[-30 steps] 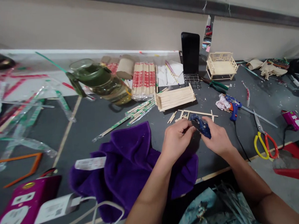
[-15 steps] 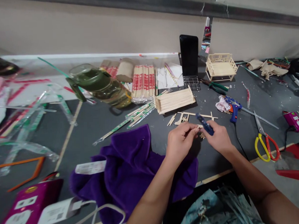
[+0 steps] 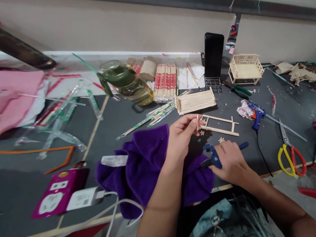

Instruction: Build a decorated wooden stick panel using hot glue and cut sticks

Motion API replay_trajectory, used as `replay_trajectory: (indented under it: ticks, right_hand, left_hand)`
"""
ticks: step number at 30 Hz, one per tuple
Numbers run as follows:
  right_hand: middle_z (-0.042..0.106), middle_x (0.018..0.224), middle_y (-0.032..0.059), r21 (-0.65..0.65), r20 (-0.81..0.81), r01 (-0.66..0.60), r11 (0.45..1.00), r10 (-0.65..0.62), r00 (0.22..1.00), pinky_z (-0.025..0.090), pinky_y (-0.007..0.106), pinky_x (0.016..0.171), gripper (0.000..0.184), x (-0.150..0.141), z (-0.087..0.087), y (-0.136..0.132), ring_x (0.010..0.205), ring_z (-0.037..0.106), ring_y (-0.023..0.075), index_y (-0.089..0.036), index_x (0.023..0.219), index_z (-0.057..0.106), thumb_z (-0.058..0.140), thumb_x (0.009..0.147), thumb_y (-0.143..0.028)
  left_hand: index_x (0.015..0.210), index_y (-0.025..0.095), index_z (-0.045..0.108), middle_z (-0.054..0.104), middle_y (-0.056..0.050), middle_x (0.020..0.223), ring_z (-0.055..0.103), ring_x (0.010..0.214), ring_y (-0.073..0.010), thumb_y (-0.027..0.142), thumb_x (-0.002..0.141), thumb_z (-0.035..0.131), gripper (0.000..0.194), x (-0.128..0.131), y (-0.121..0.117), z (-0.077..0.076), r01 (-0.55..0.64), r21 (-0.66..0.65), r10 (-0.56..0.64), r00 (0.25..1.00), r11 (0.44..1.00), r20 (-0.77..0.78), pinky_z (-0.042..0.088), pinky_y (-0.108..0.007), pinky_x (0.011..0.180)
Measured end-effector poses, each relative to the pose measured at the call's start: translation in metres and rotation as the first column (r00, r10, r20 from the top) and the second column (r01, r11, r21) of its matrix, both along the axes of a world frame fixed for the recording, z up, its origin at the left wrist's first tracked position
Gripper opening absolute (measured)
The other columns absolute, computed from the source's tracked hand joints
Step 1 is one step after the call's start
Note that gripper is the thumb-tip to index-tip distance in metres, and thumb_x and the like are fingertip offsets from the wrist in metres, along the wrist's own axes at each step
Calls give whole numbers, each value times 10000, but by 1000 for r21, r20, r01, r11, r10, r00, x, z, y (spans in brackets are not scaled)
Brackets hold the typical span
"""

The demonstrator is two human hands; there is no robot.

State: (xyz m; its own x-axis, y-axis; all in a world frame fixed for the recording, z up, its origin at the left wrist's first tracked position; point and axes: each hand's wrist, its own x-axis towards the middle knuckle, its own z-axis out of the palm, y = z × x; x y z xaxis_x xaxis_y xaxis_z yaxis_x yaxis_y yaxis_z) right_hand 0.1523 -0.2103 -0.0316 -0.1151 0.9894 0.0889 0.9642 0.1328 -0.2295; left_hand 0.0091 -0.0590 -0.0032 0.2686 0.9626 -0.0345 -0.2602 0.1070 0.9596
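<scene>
L hand (image 3: pixel 183 133) is pinching a short wooden stick (image 3: pixel 198 122) approx upright, w/ a stick frame (image 3: pixel 217 119) lying at its 3 o'clock. R hand (image 3: pixel 230 161) is gripping a blue hand cutter (image 3: pixel 215 157) at the stick's 5 o'clock, its head pointing abt 9 o'clock. Purple towel (image 3: pixel 149 167) is sitting further out that way. Imo the stick's prob feeling v. light, stiff but snappable, so pinching mid-length is looking safest; cutter's prob weighing more, best holding = handles.

The left hand (image 3: pixel 181 134) pinches with its fingers (image 3: pixel 186 119) while the right hand (image 3: pixel 231 161) grips palm down.
</scene>
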Motion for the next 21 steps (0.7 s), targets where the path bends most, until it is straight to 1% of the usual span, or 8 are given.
replay_trajectory:
  ticks: [4, 7, 8, 10, 12, 16, 19, 21]
  right_hand:
    - [696, 1087, 150, -47, -32, -86, 995, 85, 996, 496, 466, 839, 570, -6, -2, 1, 1003, 620, 340, -158, 1088, 709, 886, 786, -608]
    - [716, 1242, 173, -13, -216, -156, 988, 150, 965, 533, 467, 951, 717, 7, 13, 8, 1118, 656, 336, -158, 1273, 699, 889, 788, -650]
    - [734, 1218, 138, -8, -311, -127, 992, 119, 943, 545, 426, 940, 589, 13, 20, 15, 1086, 680, 293, -189, 1279, 704, 852, 865, -581]
    - [752, 1040, 60, -6, -500, 65, 998, -59, 864, 546, 329, 796, 252, 25, 37, 33, 833, 679, 181, -227, 1195, 730, 682, 1023, -404]
    - [733, 947, 24, -15, -646, 185, 983, -150, 748, 528, 294, 727, 203, 33, 50, 58, 741, 639, 145, -236, 1155, 733, 644, 1017, -356]
    - [685, 776, -24, -150, -838, 5, 989, -129, 531, 486, 256, 638, 161, 37, 60, 102, 683, 607, 128, -216, 947, 711, 726, 896, -368]
    - [674, 747, -25, -161, -856, -35, 986, -122, 502, 485, 265, 643, 132, 43, 56, 117, 660, 594, 122, -210, 837, 671, 705, 860, -336]
    - [666, 722, -28, -140, -856, 35, 990, -139, 499, 508, 283, 682, 95, 51, 50, 121, 674, 617, 132, -216, 812, 654, 677, 847, -301]
  left_hand:
    - [855, 172, 838, 740, -35, 723, 581, 578, -109, 503, 643, 997, 424, 1, 2, -1, 4, -55, -4, 1000, 998, 3, 497, -219, 513]
    - [881, 163, 830, 703, -10, 668, 572, 558, -100, 442, 645, 1002, 404, 2, 1, 0, 41, -70, -41, 999, 997, 0, 496, -213, 518]
    - [897, 160, 823, 699, -5, 666, 575, 555, -98, 421, 650, 1000, 401, 3, 1, 1, 69, -80, -68, 998, 994, 6, 495, -211, 519]
    - [907, 159, 800, 698, 1, 673, 583, 553, -98, 390, 644, 1004, 405, 5, 0, 0, 132, -98, -129, 991, 986, 29, 488, -206, 510]
    - [856, 163, 764, 693, 4, 665, 590, 554, -103, 368, 622, 1014, 399, 6, 0, -1, 184, -102, -180, 982, 978, 49, 480, -204, 502]
    - [732, 172, 686, 659, 13, 610, 564, 529, -99, 357, 628, 1010, 387, 9, 2, -7, 203, -68, -200, 979, 977, 41, 472, -210, 508]
    - [776, 181, 697, 681, 0, 644, 586, 554, -125, 415, 721, 936, 338, 8, 6, -13, 186, -34, -187, 982, 982, -16, 510, -250, 555]
    - [830, 184, 728, 720, -27, 708, 629, 621, -162, 416, 839, 817, 248, 5, 9, -18, 119, 61, -107, 978, 991, -179, 527, -286, 611]
